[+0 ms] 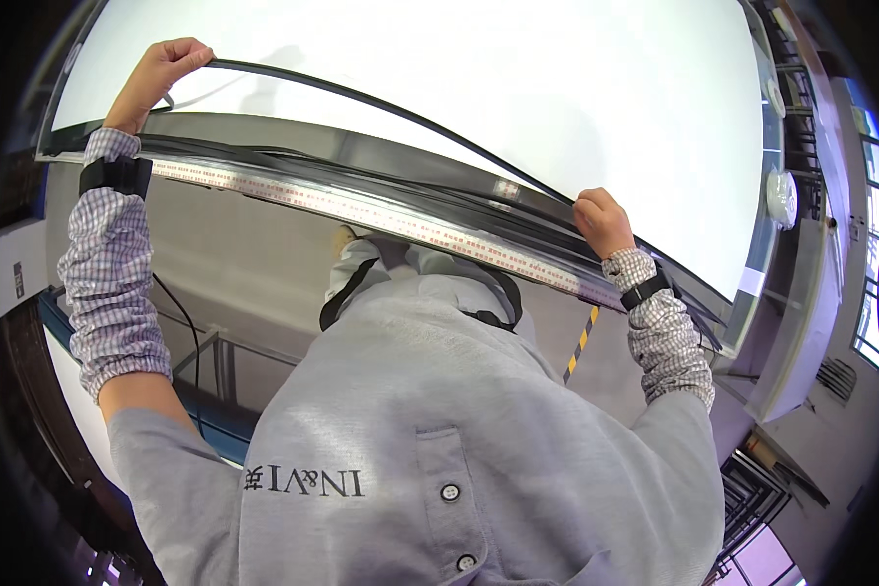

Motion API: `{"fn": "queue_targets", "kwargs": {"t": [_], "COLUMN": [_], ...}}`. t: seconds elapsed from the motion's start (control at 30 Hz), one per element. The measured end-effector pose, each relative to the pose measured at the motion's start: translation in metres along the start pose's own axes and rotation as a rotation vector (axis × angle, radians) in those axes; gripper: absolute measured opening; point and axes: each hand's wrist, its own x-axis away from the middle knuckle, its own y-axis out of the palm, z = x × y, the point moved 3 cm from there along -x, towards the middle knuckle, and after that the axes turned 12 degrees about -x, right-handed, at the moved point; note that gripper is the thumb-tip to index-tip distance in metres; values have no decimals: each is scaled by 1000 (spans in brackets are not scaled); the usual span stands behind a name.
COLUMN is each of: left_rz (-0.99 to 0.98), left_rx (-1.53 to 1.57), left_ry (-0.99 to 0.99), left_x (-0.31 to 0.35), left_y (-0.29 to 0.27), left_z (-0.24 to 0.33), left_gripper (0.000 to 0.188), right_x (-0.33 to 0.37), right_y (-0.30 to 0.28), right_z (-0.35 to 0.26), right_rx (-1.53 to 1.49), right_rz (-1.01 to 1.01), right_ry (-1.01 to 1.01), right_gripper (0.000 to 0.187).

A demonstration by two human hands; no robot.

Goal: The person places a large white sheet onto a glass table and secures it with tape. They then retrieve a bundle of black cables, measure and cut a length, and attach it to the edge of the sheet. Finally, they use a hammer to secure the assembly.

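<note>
A long, thin black strip [391, 110] runs between my hands and bows slightly as it spans the white panel surface. My left hand [169, 73], up at the far left, pinches one part of it between thumb and fingers. Lower on the right, my right hand [604, 223] is closed on it near the panel's front edge. Below the held strip lie several more dark strips [361, 176], side by side along the front of the bright white panel [439, 59]. The ends of the held strip are hard to make out.
A pale band [439, 232] with red printing lines the front edge, close to my body. Beyond the panel's right side are a round white object [781, 199] and racks [796, 88]. Yellow-and-black tape [582, 344] marks the floor. A black cable [188, 317] hangs at left.
</note>
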Motion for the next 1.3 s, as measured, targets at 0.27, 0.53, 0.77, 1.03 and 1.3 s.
{"fn": "queue_targets", "kwargs": {"t": [0.27, 0.53, 0.77, 1.03, 1.3], "left_rz": [-93, -48, -95, -106, -92], "left_rx": [-75, -170, -180, -136, -169], "left_ry": [38, 112, 139, 160, 215], "left_x": [8, 15, 21, 37, 74], "left_y": [-8, -11, -16, -36, -84], "left_z": [11, 22, 38, 84, 165], "left_gripper": [22, 22, 23, 24, 23], "right_x": [-35, -65, -85, -114, -125], "right_y": [16, 29, 32, 27, -35], "right_z": [-22, -47, -62, -95, -142], "right_rx": [-45, -64, -78, -101, -139], "right_rz": [-12, 15, 22, 58, 81], "right_ry": [-132, -179, -225, -285, -303], "right_gripper": [11, 11, 8, 6, 7]}}
